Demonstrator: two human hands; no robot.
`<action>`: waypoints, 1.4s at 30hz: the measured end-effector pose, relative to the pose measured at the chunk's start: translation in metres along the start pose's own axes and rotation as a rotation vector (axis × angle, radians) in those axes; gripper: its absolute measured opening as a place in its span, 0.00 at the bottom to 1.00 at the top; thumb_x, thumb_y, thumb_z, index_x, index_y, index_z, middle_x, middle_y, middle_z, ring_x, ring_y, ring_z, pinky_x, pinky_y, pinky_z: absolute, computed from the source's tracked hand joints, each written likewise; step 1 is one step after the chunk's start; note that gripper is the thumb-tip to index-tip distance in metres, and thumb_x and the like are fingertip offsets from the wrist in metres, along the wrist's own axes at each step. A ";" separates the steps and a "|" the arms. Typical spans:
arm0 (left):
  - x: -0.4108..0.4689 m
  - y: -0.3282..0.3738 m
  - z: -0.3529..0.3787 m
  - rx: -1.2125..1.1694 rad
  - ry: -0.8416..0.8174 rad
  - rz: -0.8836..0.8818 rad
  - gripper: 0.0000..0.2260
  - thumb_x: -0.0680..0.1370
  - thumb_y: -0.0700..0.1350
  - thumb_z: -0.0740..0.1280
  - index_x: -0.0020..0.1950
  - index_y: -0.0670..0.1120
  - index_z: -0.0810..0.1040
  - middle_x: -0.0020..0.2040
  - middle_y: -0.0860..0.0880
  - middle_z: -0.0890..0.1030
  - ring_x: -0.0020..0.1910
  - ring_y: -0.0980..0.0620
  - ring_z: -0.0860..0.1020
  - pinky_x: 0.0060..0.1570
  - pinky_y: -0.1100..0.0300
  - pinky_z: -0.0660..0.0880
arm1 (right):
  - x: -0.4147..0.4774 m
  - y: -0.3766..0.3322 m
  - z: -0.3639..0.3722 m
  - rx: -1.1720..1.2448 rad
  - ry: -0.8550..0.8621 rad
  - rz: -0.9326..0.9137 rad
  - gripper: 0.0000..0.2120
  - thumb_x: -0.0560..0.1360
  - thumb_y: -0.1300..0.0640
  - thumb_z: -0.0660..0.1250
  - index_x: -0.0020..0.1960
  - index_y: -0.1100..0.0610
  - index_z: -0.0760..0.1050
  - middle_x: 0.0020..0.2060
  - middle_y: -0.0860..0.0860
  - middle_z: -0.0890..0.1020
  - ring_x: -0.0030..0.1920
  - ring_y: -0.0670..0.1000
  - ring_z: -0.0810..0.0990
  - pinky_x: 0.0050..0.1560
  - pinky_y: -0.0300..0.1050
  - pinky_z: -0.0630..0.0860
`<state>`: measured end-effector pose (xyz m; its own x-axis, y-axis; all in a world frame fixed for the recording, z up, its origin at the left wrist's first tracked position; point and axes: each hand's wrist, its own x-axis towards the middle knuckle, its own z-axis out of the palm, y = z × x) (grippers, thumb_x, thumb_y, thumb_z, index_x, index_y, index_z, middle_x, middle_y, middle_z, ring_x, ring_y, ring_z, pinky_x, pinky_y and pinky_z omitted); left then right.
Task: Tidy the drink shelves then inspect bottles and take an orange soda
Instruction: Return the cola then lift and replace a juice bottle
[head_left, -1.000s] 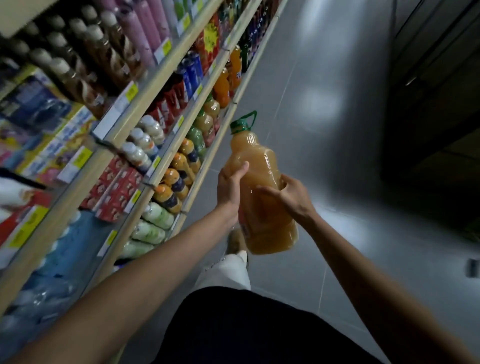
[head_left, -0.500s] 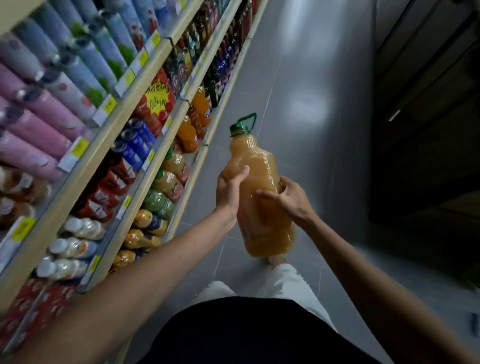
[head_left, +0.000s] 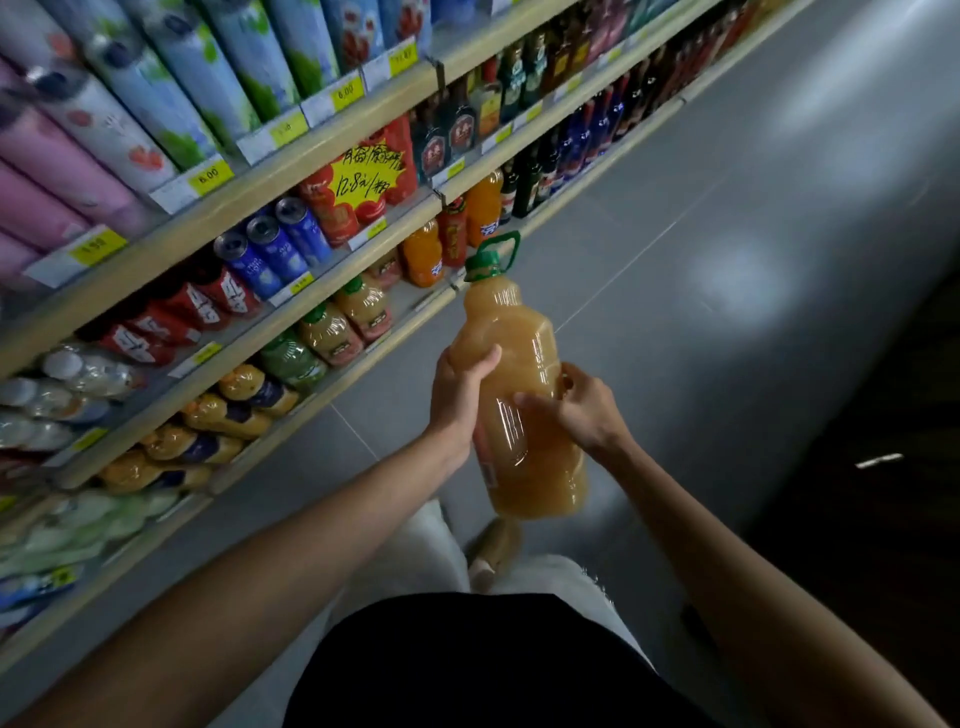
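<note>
A large bottle of cloudy orange juice (head_left: 519, 364) with a green cap and carry loop is held tilted over the aisle floor. My left hand (head_left: 457, 395) grips its left side, thumb across the front. My right hand (head_left: 582, 410) holds its right side with curled fingers. Orange soda bottles (head_left: 423, 257) stand on the bottom shelf of the drink shelves (head_left: 332, 317), just beyond the juice bottle's cap.
Shelves run along the left with tall pastel cans, blue cans (head_left: 280, 249), red cans, juice bottles (head_left: 332, 332) and dark glass bottles (head_left: 566, 150). A yellow price sign (head_left: 369, 169) hangs mid-shelf. Grey tiled floor (head_left: 727, 234) lies to the right.
The view has advanced along the aisle, so the shelves slid back to the left. The juice bottle stays in both hands, slightly lower and more tilted.
</note>
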<state>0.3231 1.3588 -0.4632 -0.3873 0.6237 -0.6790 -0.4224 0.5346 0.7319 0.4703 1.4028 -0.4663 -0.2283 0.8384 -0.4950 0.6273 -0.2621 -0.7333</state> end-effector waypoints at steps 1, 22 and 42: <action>0.010 0.003 0.004 0.000 0.018 -0.005 0.23 0.72 0.55 0.70 0.64 0.48 0.73 0.58 0.46 0.80 0.55 0.45 0.79 0.59 0.45 0.74 | 0.013 -0.002 -0.003 -0.007 -0.020 -0.002 0.26 0.62 0.40 0.76 0.52 0.55 0.75 0.42 0.50 0.80 0.43 0.51 0.80 0.42 0.47 0.78; 0.221 0.063 0.048 -0.055 0.218 -0.109 0.24 0.74 0.54 0.68 0.68 0.48 0.71 0.63 0.48 0.77 0.59 0.46 0.76 0.63 0.46 0.72 | 0.263 -0.037 0.005 -0.057 -0.316 0.090 0.33 0.55 0.33 0.73 0.53 0.51 0.73 0.42 0.47 0.81 0.42 0.50 0.81 0.36 0.42 0.78; 0.532 -0.179 0.029 -0.236 0.377 0.040 0.18 0.74 0.56 0.68 0.62 0.51 0.76 0.56 0.51 0.81 0.56 0.50 0.79 0.58 0.50 0.74 | 0.544 0.192 0.190 -0.279 -0.428 -0.217 0.38 0.51 0.22 0.66 0.50 0.48 0.72 0.46 0.49 0.80 0.46 0.53 0.81 0.49 0.57 0.80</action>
<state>0.2167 1.6110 -0.9539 -0.6603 0.3669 -0.6553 -0.5593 0.3420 0.7551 0.3256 1.7178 -0.9647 -0.6198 0.5746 -0.5345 0.6927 0.0804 -0.7167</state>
